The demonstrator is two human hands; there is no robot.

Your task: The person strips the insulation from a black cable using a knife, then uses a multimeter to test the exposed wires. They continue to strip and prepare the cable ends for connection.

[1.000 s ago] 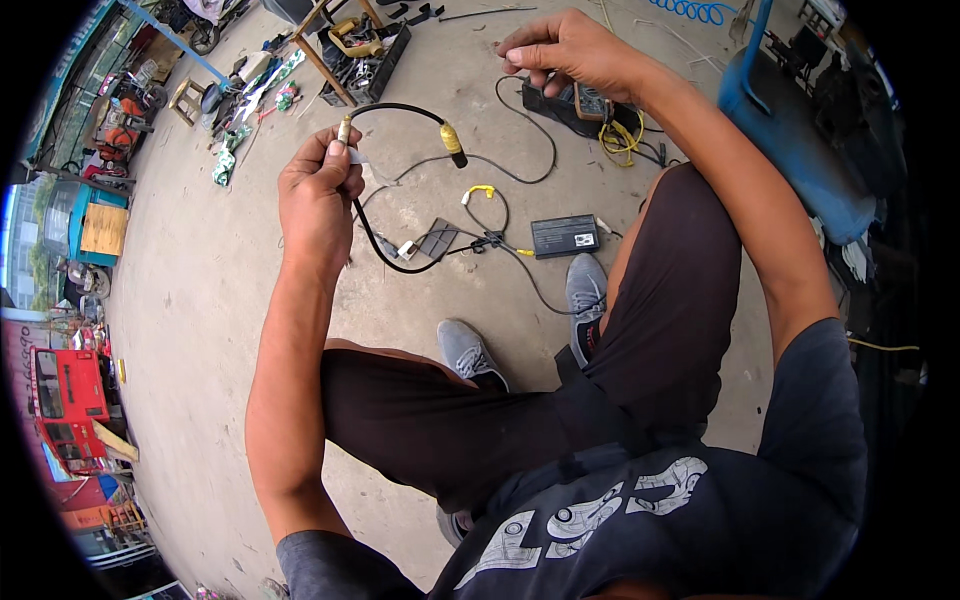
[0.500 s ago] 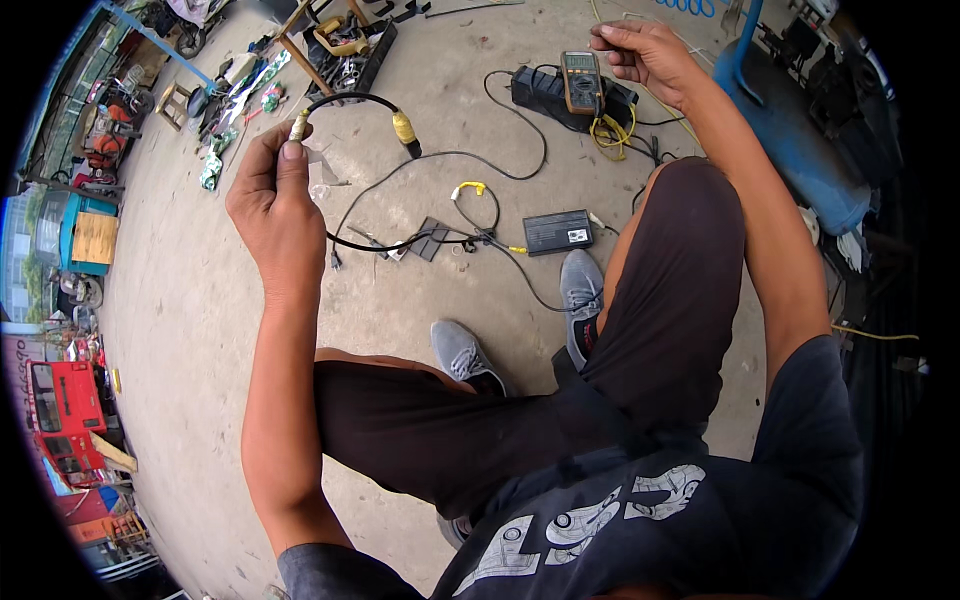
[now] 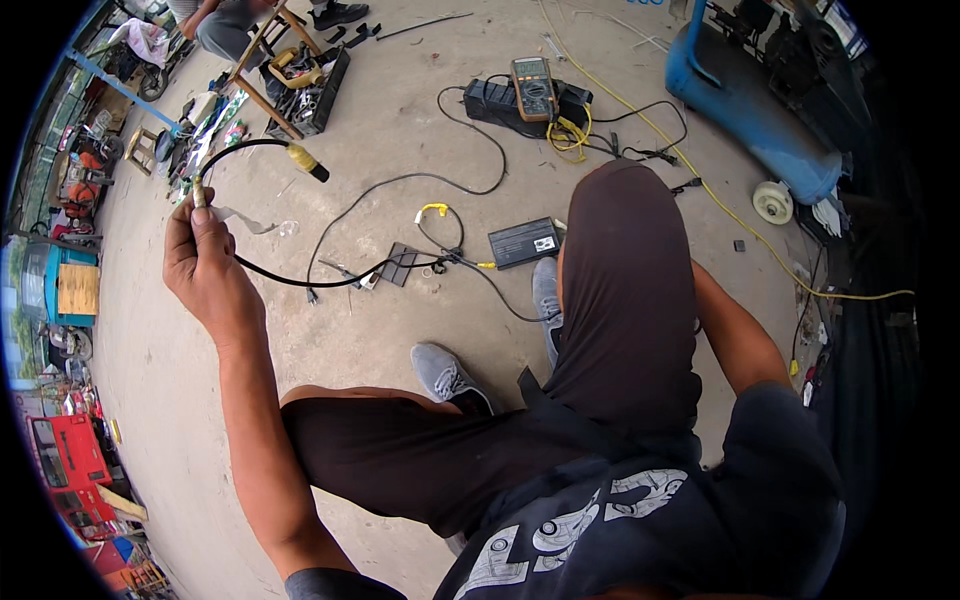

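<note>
Out to the left, my left hand (image 3: pixel 208 255) is closed, pinching a black cable (image 3: pixel 300 281) at a yellow-wrapped part between thumb and fingers. From that grip the cable arches up and right to a loose end with a yellow-wrapped, black-tipped connector (image 3: pixel 306 161). A strip of clear tape or film (image 3: pixel 247 220) hangs beside the hand. The cable's other run dips toward a black power adapter (image 3: pixel 523 243) on the floor. My right hand is hidden behind my raised right knee; only the forearm shows.
A multimeter (image 3: pixel 534 88) with yellow leads lies on a black box (image 3: pixel 490 106) ahead. At right are a blue tank (image 3: pixel 760 125) and a yellow hose (image 3: pixel 740 210). A tool tray (image 3: pixel 322 105) stands far left, by a seated person (image 3: pixel 225 30).
My right hand has dropped from its raised place near the multimeter to behind my right knee. My left hand keeps the cable and now appears farther left and lower. The view has shifted.
</note>
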